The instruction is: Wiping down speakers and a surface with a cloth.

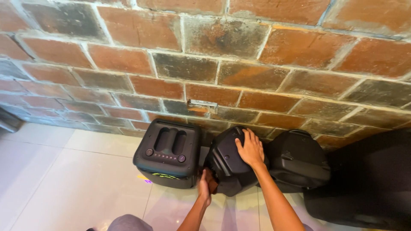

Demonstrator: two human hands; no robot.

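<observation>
Three black speaker boxes stand on a white tiled floor against a brick wall. My right hand [250,149] lies flat, fingers apart, on top of the middle speaker [229,164], which is tilted to the left. My left hand [205,186] reaches into the gap between the middle speaker and the left speaker [168,153]; its fingers are curled at the middle speaker's lower left side, and what they grip is hidden. The left speaker has a top handle, a row of buttons and coloured lights on its front. The right speaker [299,160] stands just behind my right wrist.
The brick wall [205,55] runs behind the speakers, with a small metal plate [202,104] set in it. A large black soft bag or cover [364,179] lies at the right. White floor tiles [64,175] stretch to the left.
</observation>
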